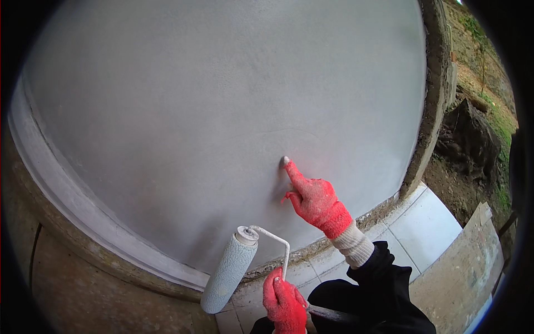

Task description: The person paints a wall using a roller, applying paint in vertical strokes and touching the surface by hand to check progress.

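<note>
My right hand (319,200), in a red-coated knit glove with a cream cuff, reaches to the smooth grey wall surface (187,104). Its index finger is stretched out, the whitish fingertip at the surface; the other fingers are curled, with no object visible in them. Below and to the left, my left hand (285,298), gloved the same way, grips the white metal frame of a paint roller (229,271). The roller's pale, textured sleeve tilts down to the left. A greyish rod-like piece (331,314) sticks out to the right of that hand; whether it belongs to the roller cannot be told.
A whitish moulding (62,175) borders the surface at left, a rough cement edge (434,96) at right. White tiles (421,225) run along its base. A stained board (463,271) lies lower right, near soil and a dark heap (469,142). A brown panel (104,288) lies lower left.
</note>
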`<state>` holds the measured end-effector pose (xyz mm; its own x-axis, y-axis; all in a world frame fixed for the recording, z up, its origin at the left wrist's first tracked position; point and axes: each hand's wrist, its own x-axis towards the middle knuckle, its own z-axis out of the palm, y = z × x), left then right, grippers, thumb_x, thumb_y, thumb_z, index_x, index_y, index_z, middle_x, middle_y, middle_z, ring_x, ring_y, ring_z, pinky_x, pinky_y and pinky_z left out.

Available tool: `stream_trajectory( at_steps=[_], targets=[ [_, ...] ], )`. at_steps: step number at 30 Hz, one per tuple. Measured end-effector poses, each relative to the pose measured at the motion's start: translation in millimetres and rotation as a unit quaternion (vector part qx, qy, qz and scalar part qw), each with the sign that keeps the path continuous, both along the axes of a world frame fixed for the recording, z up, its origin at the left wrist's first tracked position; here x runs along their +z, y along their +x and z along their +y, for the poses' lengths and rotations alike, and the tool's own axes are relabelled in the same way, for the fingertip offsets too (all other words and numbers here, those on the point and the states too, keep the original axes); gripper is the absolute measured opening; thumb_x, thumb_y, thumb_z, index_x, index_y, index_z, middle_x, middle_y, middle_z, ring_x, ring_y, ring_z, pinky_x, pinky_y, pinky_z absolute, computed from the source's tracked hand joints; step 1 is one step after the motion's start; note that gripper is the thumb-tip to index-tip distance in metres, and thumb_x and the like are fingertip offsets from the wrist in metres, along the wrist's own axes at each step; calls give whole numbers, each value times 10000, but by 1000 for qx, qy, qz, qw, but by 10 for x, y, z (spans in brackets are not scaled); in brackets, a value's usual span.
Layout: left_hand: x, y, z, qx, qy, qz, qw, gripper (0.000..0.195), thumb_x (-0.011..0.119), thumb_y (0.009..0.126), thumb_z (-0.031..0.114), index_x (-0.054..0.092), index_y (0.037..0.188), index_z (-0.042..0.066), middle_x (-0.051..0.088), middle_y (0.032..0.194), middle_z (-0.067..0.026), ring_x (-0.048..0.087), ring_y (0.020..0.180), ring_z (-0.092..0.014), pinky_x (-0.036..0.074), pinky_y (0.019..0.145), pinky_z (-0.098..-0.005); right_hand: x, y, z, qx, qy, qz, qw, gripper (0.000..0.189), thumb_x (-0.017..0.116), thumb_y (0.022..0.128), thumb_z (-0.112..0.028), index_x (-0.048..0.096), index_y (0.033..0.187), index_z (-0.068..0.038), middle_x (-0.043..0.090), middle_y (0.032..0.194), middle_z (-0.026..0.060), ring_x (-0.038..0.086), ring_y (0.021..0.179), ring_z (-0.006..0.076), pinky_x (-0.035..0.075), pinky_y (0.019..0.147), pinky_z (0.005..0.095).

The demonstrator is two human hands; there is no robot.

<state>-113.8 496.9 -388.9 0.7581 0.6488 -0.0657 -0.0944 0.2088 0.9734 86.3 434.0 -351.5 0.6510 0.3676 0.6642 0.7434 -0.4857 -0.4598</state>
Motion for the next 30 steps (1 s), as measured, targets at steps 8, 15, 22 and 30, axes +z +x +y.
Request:
stream_trajectory(
  at_steps=[8,15,22,30],
  targets=[
    [3,1,-7,2,2,0,1000,314,349,948,176,506,1106,-46,415,527,-34,368,353,-108,340,346,-252,67,-32,38,10,-28,-1,1000,729,607,755,-51,307,1412,-144,609,711,101,606,610,299,484,566,372],
    [8,8,-14,8,-10,5,1000,312,347,949,169,505,1112,-45,409,528,-30,369,356,-105,345,349,-252,35,-16,79,26,-72,-17,997,702,602,794,-117,283,1418,-155,614,702,94,611,625,298,482,553,388],
    [-1,-2,-1,1,-6,-1,1000,312,351,953,172,501,1117,-46,426,542,-37,375,363,-103,349,354,-250,64,-28,116,44,-51,-9,998,684,592,803,-126,289,1415,-154,619,707,106,617,643,302,489,567,390],
    [0,3,-4,2,-5,-7,1000,303,352,953,166,505,1109,-45,430,547,-39,377,365,-103,340,351,-241,31,-22,135,26,-48,5,999,701,598,756,-54,331,1400,-128,620,698,84,614,610,299,489,559,368]
  ],
)
